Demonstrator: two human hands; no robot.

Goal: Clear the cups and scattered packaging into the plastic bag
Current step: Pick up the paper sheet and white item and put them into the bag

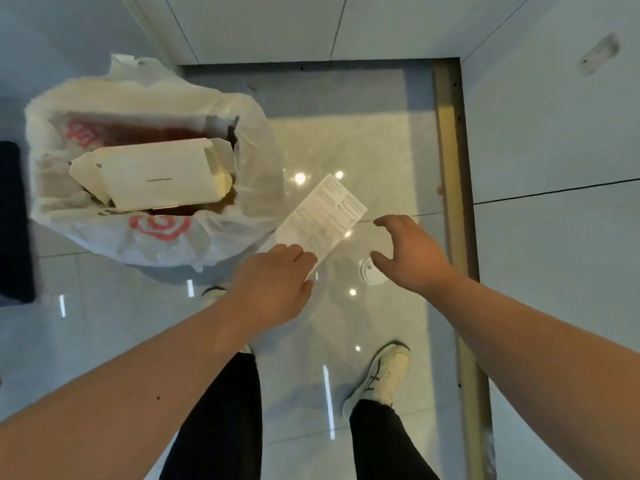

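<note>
Left hand pinches a printed paper slip by its near corner, mid-frame, just right of the plastic bag. Right hand spread wide, empty, above a small lid on the floor. Slip looks light and floppy; corner pinch should do.

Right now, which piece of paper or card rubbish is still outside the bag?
The printed paper slip, pinched at its corner by the left hand above the floor. The white cardboard box already sits inside the plastic bag.

A glossy tiled floor carries a plastic bag and a white lid.
</note>
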